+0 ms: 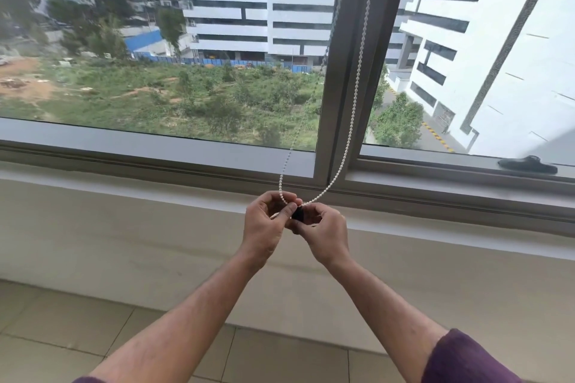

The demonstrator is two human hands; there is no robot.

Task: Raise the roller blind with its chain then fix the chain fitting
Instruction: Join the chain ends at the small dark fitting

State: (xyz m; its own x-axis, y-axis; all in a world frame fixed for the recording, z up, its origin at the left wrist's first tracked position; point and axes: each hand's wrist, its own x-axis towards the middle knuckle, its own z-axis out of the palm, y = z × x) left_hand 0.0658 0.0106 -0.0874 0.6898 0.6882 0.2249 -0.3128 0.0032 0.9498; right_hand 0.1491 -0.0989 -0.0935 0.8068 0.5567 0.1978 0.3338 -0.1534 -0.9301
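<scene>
both hands (267, 227) (323, 232) around small black fitting (299, 213) on white beaded chain (353, 115)

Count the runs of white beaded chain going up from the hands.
2. The left run of white beaded chain rises across the left pane; the right run climbs along the grey window mullion. Both meet at the small black chain fitting held between both hands.

The bead chain (353, 109) looks like white plastic, faintly glossy; the small fitting (299, 213) is black and matt. The window frame (348, 71) is smooth grey metal — the floor tiles (280, 357) are smooth, the sleeve (463, 357) soft purple cloth.
</scene>
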